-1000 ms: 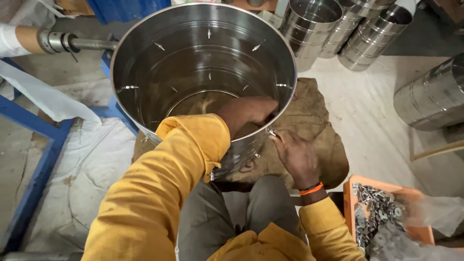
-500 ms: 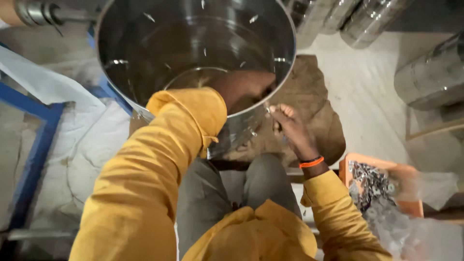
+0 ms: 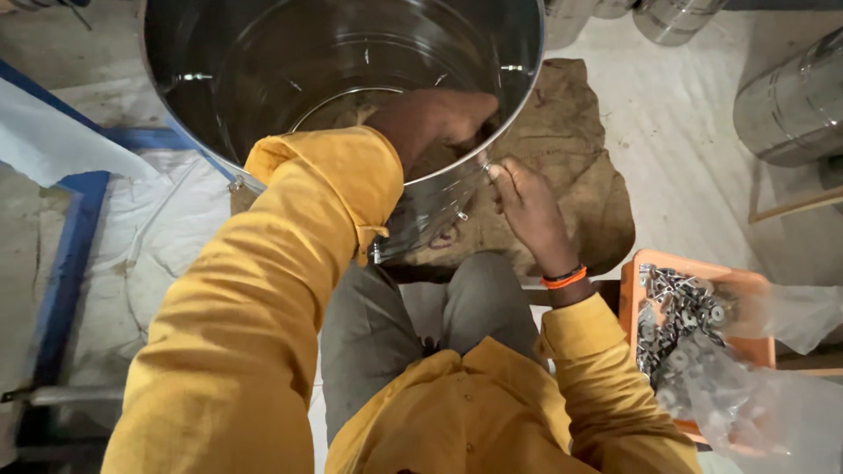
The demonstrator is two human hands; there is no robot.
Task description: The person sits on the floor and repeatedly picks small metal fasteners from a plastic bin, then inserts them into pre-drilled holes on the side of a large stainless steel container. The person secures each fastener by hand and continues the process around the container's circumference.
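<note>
Your left hand [image 3: 439,118] reaches over the rim into the steel drum [image 3: 263,79], which fills the frame from 10 to 1 o'clock; fingers curl down against the inner wall at about 4 o'clock of the rim, but what they grip, if anything, can't be told. Your right hand [image 3: 527,211] is outside the drum, just beside the same spot on the wall, fingertips pinched on a small metal bit too tiny to ID. Drum sits on a brown sack [image 3: 571,158] spread toward 2 o'clock. At 4 o'clock, near your right elbow, an orange crate [image 3: 637,290] holds shiny metal fittings [image 3: 680,316], w/ a clear plastic bag [image 3: 764,395] partly over it. More steel drums [image 3: 790,105] lie at 2 o'clock, well apart. Blue frame [image 3: 70,254] at 9 o'clock.
</note>
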